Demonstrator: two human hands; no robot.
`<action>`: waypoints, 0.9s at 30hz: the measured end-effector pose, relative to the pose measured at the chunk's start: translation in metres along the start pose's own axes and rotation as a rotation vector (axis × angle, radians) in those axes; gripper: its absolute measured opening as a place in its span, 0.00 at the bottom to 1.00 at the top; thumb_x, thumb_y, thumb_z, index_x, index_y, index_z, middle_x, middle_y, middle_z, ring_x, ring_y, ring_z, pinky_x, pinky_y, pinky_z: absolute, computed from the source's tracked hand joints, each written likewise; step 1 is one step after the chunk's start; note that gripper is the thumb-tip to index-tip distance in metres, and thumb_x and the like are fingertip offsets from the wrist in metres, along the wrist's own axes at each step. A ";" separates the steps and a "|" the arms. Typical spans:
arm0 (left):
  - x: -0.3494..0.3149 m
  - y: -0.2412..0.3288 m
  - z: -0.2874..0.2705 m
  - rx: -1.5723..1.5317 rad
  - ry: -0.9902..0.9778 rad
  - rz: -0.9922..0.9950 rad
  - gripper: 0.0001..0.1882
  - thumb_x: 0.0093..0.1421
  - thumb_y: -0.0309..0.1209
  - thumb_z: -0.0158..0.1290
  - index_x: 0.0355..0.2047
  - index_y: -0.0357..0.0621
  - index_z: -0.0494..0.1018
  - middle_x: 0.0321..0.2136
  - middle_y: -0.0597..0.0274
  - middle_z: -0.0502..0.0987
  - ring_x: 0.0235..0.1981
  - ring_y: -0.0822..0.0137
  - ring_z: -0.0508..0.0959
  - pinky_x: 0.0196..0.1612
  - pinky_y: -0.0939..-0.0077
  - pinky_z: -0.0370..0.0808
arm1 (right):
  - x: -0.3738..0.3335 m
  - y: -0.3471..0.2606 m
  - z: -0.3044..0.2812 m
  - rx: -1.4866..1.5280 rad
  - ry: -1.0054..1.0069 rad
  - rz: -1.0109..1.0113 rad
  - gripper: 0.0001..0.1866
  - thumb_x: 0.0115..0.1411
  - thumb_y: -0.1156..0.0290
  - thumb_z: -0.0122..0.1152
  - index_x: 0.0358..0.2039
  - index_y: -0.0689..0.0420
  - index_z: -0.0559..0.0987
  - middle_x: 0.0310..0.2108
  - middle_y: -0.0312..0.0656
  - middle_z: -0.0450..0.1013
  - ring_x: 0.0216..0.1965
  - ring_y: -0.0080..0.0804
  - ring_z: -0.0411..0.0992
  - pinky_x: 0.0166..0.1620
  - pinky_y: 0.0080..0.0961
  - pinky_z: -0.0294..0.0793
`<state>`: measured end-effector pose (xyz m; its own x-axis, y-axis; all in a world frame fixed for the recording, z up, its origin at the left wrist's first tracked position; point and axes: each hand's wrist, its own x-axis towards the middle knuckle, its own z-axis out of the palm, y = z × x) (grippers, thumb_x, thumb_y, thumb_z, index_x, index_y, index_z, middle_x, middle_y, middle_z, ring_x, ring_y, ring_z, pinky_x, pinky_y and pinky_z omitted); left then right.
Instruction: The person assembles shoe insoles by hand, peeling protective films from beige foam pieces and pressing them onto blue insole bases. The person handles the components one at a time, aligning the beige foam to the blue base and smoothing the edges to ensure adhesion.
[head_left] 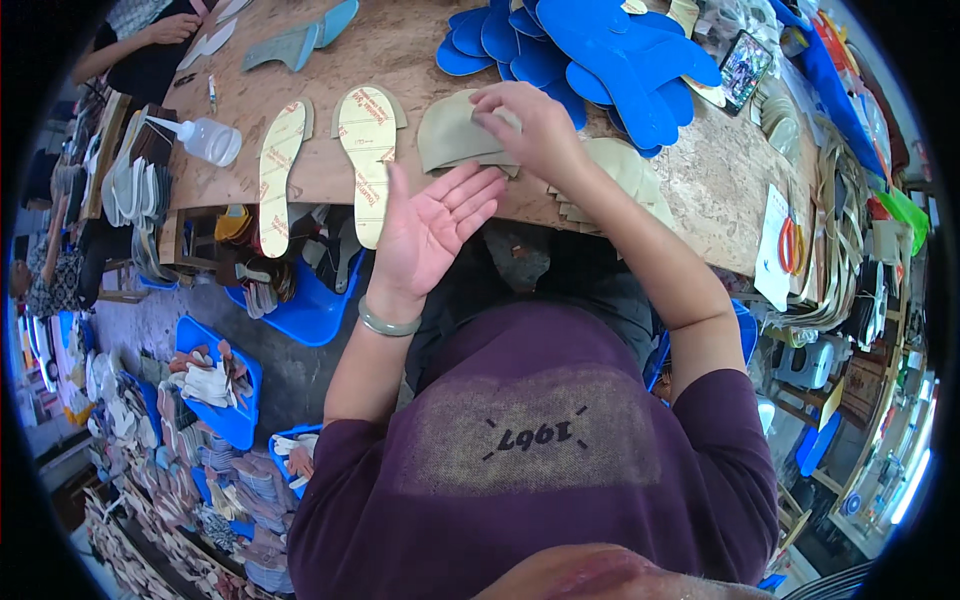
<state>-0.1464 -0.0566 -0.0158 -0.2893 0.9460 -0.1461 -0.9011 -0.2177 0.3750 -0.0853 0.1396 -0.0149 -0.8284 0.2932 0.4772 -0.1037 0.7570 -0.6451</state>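
Note:
My right hand (535, 125) pinches a flat tan shoe piece (455, 135) that lies on the wooden workbench (400, 50). My left hand (430, 230) hovers palm up, fingers spread and empty, at the bench's near edge just below that piece. A green bangle circles the left wrist. More tan pieces (625, 170) are stacked under my right forearm. Two cream insoles (368, 140) (278, 170) lie left of my hands, overhanging the edge.
A heap of blue sole cut-outs (590, 50) fills the bench's far side. A clear squeeze bottle (205, 138) lies at the left. Another person's hand (170, 28) works at the far left corner. Blue trays (315, 305) and stacks of cut pieces crowd the floor.

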 end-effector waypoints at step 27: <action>0.043 -0.017 0.016 1.446 0.053 0.559 0.13 0.60 0.26 0.50 0.45 0.36 0.73 0.38 0.58 0.75 0.39 0.69 0.75 0.43 0.77 0.72 | -0.028 0.098 -0.167 0.389 0.191 0.498 0.28 0.52 0.86 0.47 0.56 0.67 0.67 0.52 0.43 0.70 0.50 0.26 0.70 0.52 0.21 0.68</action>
<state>-0.1385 -0.0082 -0.0134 -0.5092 0.8105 0.2895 0.3815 -0.0890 0.9201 0.0192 0.3028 0.0084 -0.7200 0.6796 0.1406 0.0456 0.2485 -0.9675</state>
